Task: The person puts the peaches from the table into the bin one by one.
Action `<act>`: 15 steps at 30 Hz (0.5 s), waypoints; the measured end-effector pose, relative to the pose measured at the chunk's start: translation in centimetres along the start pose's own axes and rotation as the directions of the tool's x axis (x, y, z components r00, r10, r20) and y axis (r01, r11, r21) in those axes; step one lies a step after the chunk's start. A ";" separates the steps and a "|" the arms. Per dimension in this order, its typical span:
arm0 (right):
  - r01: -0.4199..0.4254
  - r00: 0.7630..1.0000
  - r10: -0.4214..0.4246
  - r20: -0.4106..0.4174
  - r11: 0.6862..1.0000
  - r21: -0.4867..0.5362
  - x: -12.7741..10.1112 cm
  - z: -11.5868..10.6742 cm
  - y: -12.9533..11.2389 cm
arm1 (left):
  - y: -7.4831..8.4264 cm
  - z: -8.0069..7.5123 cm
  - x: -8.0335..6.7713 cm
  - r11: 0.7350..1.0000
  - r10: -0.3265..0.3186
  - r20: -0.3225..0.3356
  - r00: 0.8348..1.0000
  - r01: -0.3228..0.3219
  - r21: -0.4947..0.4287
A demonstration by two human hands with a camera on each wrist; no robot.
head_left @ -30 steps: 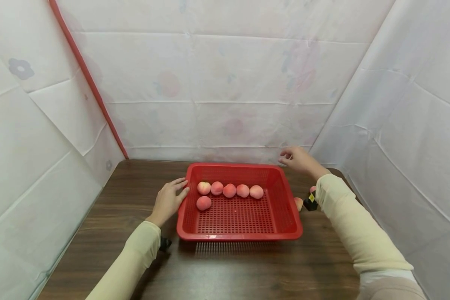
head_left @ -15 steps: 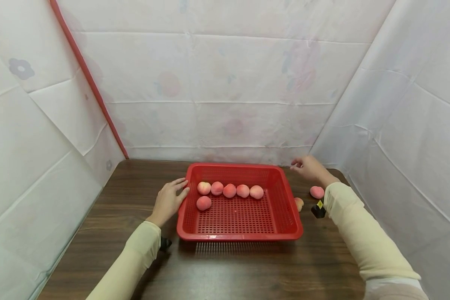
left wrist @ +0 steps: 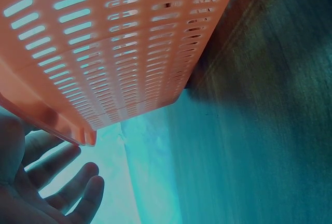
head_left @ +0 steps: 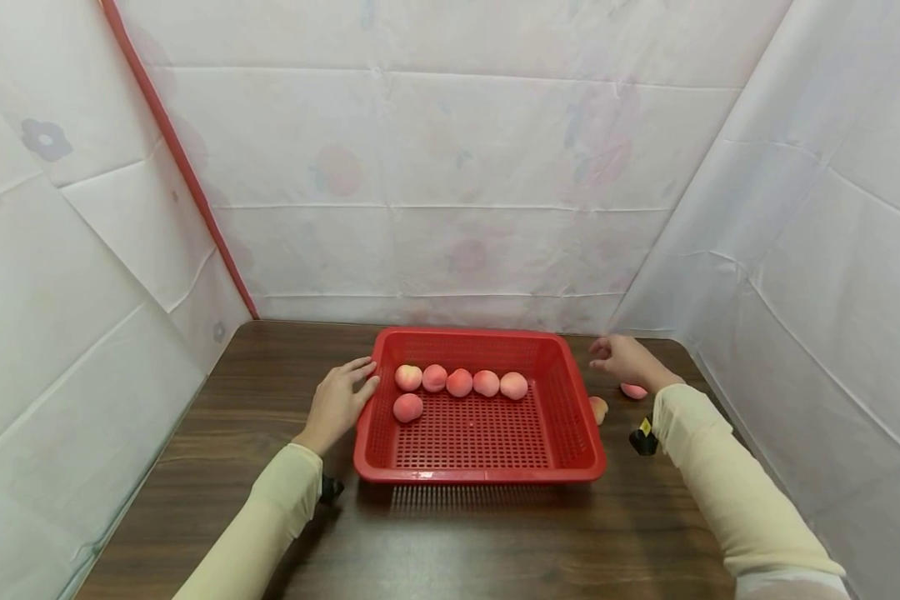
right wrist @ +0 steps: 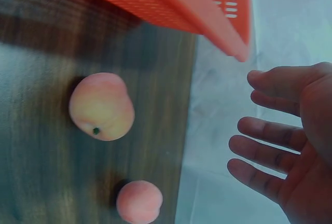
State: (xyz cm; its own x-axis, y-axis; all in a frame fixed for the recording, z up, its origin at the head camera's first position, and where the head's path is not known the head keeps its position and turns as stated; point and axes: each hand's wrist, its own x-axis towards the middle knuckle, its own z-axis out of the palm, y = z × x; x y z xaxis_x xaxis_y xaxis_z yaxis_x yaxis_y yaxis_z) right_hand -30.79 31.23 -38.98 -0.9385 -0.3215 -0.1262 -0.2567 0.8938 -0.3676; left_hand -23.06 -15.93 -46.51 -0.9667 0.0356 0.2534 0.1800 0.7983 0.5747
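A red slotted basket (head_left: 570,392) stands on the dark wooden table (head_left: 435,533) with several peaches inside, five in a row (head_left: 460,382) and one (head_left: 407,407) in front at the left. My left hand (head_left: 339,398) rests with straight fingers against the basket's left rim (left wrist: 67,130). My right hand (head_left: 621,358) hovers empty just right of the basket's far corner, fingers loosely spread (right wrist: 270,141). Two peaches lie on the table near it: one (head_left: 598,407) (right wrist: 101,107) beside the basket wall, another (head_left: 633,390) (right wrist: 139,201) just below the hand.
White cloth walls close in the table at the back and both sides, with a red strip (head_left: 172,158) at the left. Small black wrist cameras sit at each sleeve (head_left: 642,438). Bare table lies in front of the basket.
My right hand has come down and toward me from the back wall to just above the right-hand peach. The left hand and basket have stayed put.
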 end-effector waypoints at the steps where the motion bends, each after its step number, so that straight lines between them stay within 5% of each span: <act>1: -0.008 1.000 0.008 0.011 1.000 -0.001 0.0 0.2 0.2 | 0.0 0.0 0.0 1.000 0.001 0.000 1.000 -0.001 0.000; 15: -0.044 0.993 0.041 0.111 0.999 0.024 -0.4 3.0 1.2 | 0.1 -0.1 -0.1 1.000 0.018 -0.013 1.000 -0.018 0.002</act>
State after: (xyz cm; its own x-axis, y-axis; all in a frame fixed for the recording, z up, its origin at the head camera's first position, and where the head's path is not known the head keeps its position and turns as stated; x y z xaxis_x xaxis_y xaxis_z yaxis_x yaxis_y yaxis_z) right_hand -30.01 31.48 -42.16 -0.9166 -0.3175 -0.2430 -0.2097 0.8993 -0.3838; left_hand -22.94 -15.87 -46.39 -0.9607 0.0422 0.2744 0.1974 0.7989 0.5682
